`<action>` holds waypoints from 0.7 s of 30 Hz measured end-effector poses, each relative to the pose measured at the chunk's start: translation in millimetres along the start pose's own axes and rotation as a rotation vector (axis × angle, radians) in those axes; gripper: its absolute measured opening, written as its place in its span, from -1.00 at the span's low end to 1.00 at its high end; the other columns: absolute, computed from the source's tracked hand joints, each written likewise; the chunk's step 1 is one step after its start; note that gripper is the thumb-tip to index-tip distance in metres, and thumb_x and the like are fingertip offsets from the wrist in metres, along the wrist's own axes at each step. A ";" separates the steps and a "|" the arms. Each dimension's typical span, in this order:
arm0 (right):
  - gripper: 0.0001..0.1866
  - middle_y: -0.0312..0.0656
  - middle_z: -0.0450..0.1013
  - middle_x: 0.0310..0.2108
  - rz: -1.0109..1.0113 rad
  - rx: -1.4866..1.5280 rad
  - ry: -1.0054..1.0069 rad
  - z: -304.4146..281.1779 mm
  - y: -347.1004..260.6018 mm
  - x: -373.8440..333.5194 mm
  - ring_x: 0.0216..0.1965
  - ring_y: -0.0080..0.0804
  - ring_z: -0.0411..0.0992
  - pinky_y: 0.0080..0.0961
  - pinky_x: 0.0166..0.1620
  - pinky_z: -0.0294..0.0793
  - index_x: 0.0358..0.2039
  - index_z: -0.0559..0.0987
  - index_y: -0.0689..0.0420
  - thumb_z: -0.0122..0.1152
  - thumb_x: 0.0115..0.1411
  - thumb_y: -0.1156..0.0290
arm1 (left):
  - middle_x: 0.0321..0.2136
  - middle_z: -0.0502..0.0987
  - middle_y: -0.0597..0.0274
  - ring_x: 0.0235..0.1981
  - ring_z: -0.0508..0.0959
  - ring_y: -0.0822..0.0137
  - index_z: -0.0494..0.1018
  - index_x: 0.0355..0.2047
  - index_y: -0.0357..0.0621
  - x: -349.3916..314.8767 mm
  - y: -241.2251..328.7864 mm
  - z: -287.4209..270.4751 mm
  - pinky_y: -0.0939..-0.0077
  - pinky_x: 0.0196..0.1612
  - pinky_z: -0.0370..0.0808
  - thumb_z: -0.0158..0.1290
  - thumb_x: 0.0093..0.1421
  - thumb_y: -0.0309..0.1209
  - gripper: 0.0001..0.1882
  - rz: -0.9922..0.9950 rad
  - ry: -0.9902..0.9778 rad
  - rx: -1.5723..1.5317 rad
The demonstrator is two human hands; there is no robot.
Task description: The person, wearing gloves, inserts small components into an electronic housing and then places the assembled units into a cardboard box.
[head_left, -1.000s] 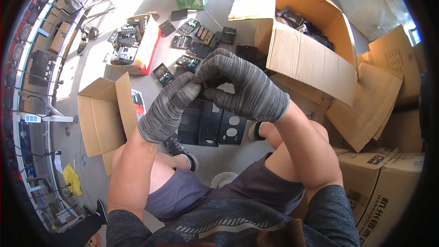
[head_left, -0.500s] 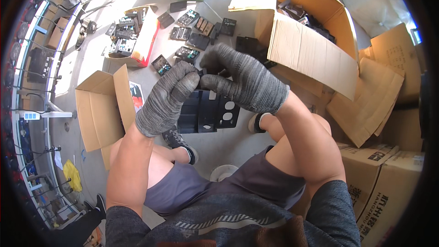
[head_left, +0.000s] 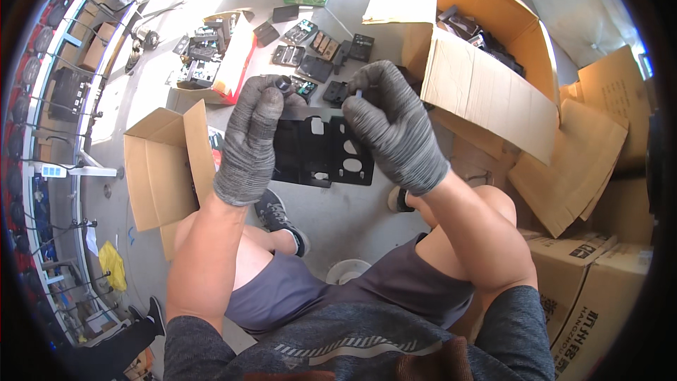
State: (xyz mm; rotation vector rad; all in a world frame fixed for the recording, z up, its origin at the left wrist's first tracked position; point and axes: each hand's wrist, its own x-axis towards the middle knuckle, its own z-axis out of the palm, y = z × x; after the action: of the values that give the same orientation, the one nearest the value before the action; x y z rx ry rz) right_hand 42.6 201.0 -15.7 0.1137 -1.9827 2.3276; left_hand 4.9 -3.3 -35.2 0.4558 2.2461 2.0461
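Observation:
Both hands wear grey knitted gloves and are raised in front of my knees, apart from each other. My left hand (head_left: 252, 137) is closed, with a small black part (head_left: 283, 83) showing at its fingertips. My right hand (head_left: 395, 127) pinches a thin bluish-grey piece (head_left: 358, 93), mostly hidden by thumb and fingers. Between and below the hands is a black plastic panel (head_left: 317, 159) with round and rectangular cutouts. The gloves cover parts of its edges, and I cannot tell what supports it.
Several black devices (head_left: 314, 67) lie on the floor ahead. An open carton (head_left: 204, 92) of similar parts stands left of them, a large open carton (head_left: 486, 81) to the right. Nearer are a small open box (head_left: 159, 169) at left and stacked cartons (head_left: 564, 261) at right.
My hands have moved apart, exposing the small black part in the left and the thin piece in the right. The black panel has shifted a little away from me.

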 end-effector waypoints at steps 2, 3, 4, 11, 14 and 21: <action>-0.83 -0.27 0.48 -0.40 -0.052 -0.045 0.045 10.0 3.2 -1.7 -0.38 -0.63 0.42 -0.58 -0.27 0.50 -0.17 0.46 0.17 0.24 0.27 0.46 | -0.20 0.48 0.26 -0.15 0.47 0.46 0.39 -0.01 -0.16 0.0 -0.3 7.3 0.53 0.00 0.44 -0.10 0.45 0.00 -0.55 -0.045 0.048 -0.099; -0.85 -0.25 0.49 -0.42 -0.135 -0.198 0.055 12.3 -0.1 -1.6 -0.43 -0.63 0.42 -0.57 -0.33 0.50 -0.19 0.46 0.17 0.22 0.27 0.48 | -0.18 0.51 0.26 -0.17 0.50 0.45 0.39 0.01 -0.10 -0.4 -4.1 8.3 0.54 -0.02 0.45 -0.10 0.46 -0.03 -0.60 -0.030 0.088 -0.122; -0.88 -0.24 0.49 -0.45 -0.218 -0.354 0.066 12.9 -3.3 -1.4 -0.49 -0.63 0.42 -0.57 -0.38 0.49 -0.22 0.45 0.17 0.21 0.26 0.50 | -0.18 0.51 0.26 -0.17 0.50 0.45 0.39 0.01 -0.10 -0.1 -4.0 9.5 0.54 -0.02 0.45 -0.10 0.46 -0.03 -0.60 -0.028 0.089 -0.121; -0.79 -0.22 0.41 -0.57 -0.842 -1.250 -0.291 17.1 -0.6 -4.5 -0.58 -0.26 0.47 -0.34 -0.58 0.45 -0.35 0.53 0.00 0.31 -0.03 0.33 | -0.08 0.57 0.10 -0.14 0.60 0.20 0.38 0.03 -0.03 8.5 -6.0 12.0 0.21 -0.02 0.61 -0.01 0.42 -0.03 -0.61 -0.558 0.229 -0.872; -0.75 -0.26 0.43 -0.52 -1.009 -1.194 -0.395 25.2 9.2 -9.6 -0.56 -0.32 0.48 -0.42 -0.61 0.44 -0.24 0.53 0.02 0.22 0.00 0.37 | -0.13 0.58 0.04 -0.16 0.62 0.15 0.38 0.02 -0.11 10.6 -8.2 9.6 0.21 -0.08 0.65 0.00 0.42 -0.07 -0.61 -0.521 0.300 -0.840; -0.73 -0.27 0.46 -0.44 -0.898 -1.125 -0.448 34.5 5.2 -10.3 -0.47 -0.28 0.49 -0.31 -0.48 0.51 -0.20 0.55 0.01 0.20 0.04 0.34 | -0.07 0.57 -0.03 -0.12 0.61 0.26 0.33 0.08 -0.20 4.2 -19.1 3.0 0.31 -0.08 0.65 -0.04 0.45 -0.20 -0.64 -0.183 0.293 -0.367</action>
State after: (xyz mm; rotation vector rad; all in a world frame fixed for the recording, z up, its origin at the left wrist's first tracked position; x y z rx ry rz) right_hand 52.4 165.9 -16.5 1.1703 -2.3515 0.5496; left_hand -1.7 -0.7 -53.7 -0.0794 1.8839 2.4758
